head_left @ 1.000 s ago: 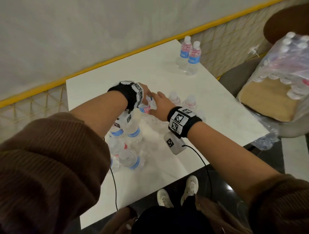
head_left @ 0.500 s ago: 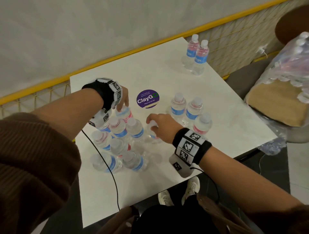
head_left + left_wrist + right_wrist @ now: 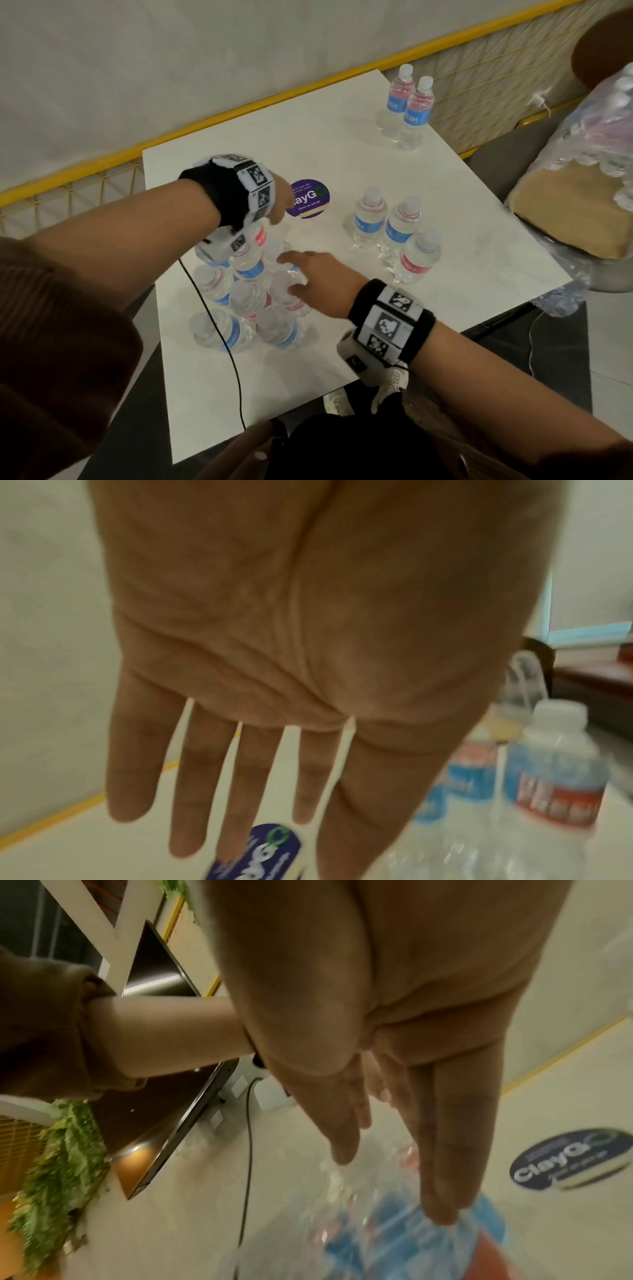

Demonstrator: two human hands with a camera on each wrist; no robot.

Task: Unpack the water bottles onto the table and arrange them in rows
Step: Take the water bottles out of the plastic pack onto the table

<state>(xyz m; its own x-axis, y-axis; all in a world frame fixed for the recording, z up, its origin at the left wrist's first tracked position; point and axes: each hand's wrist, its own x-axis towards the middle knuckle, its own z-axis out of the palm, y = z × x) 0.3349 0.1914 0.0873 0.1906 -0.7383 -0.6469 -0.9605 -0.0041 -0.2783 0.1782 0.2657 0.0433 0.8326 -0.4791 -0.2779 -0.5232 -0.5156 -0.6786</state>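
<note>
Several small clear water bottles [image 3: 246, 294] with blue and red labels stand huddled at the left of the white table [image 3: 342, 144]. My right hand [image 3: 308, 274] reaches over the right side of this group, fingers straight [image 3: 441, 1191] above blurred bottles [image 3: 394, 1240]. My left hand [image 3: 279, 209] hovers over the far side of the group, palm flat and fingers spread [image 3: 195, 791], holding nothing. Three bottles [image 3: 397, 233] stand together at mid right, and two bottles [image 3: 409, 109] at the far right corner. A bottle [image 3: 558, 777] shows to the right of the left palm.
A round purple sticker [image 3: 310, 200] lies on the table beyond my hands. A plastic-wrapped pack of bottles [image 3: 596, 137] sits on a chair at the right. A black cable [image 3: 219, 329] crosses the bottle group. A yellow rail [image 3: 239, 113] edges the wall behind.
Both hands have let go of the cluster and opened flat. The left hand has lifted towards the purple sticker. The right hand has slid slightly left over the bottles.
</note>
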